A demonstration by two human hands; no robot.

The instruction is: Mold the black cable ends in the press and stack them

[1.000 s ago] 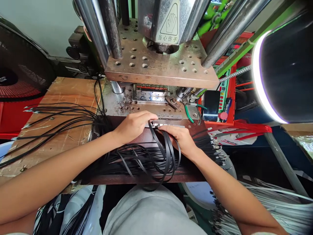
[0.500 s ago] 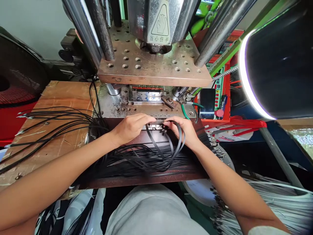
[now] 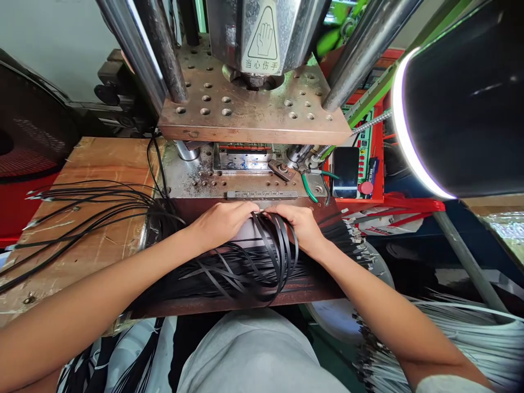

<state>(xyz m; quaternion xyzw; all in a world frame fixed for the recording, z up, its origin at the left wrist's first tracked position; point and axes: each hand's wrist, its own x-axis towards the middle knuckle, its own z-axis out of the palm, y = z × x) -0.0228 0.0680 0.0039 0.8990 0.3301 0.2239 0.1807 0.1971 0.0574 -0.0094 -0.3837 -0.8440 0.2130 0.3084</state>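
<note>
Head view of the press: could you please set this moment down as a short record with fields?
Left hand: beside the cable loops, above the rusty steel plate
Right hand: against the loops of black flat cables
Other cables: spread on the wooden board
Overhead: perforated press platen

A pale grey-green wall rises behind a black-and-red electric fan off the far left corner of the wooden bench; a ring lamp glows white at upper right, above a red steel frame, with green floor below the bench's front edge
</note>
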